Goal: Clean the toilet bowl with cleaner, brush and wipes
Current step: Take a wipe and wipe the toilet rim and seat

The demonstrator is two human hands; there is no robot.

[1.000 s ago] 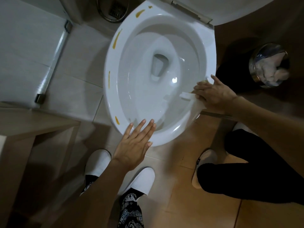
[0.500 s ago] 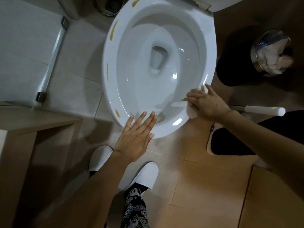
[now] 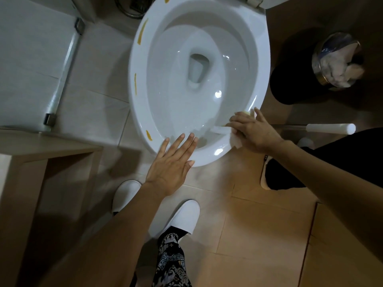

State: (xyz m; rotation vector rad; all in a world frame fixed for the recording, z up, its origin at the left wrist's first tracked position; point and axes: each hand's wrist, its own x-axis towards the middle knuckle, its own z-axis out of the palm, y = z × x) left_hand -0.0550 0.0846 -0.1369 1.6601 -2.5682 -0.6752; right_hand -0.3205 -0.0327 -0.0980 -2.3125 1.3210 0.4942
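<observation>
Right hand [image 3: 256,132] presses a white wipe [image 3: 236,141] flat onto the near-right rim of the toilet bowl [image 3: 199,154], fingers curled over it; the wipe pokes out under the palm and toward the basin. Left hand [image 3: 172,162] lies released, fingers straight and spread, resting on the front rim just left of the right hand, bracing. Step in hand, by my read: wiping the rim. To do it well, keep the wipe bunched under the fingers, drag it round the rim away from the right hand toward the mustard-yellow streaks [image 3: 143,34] on the far-left rim, and lift the left hand before the wipe reaches it. Bowl is white, glossy, wet-looking inside; four yellow marks remain on its left side. Brush handle [image 3: 329,128] lies on the floor right of the right hand. Bin [image 3: 337,61] stands beyond it, stuffed with white paper.
</observation>
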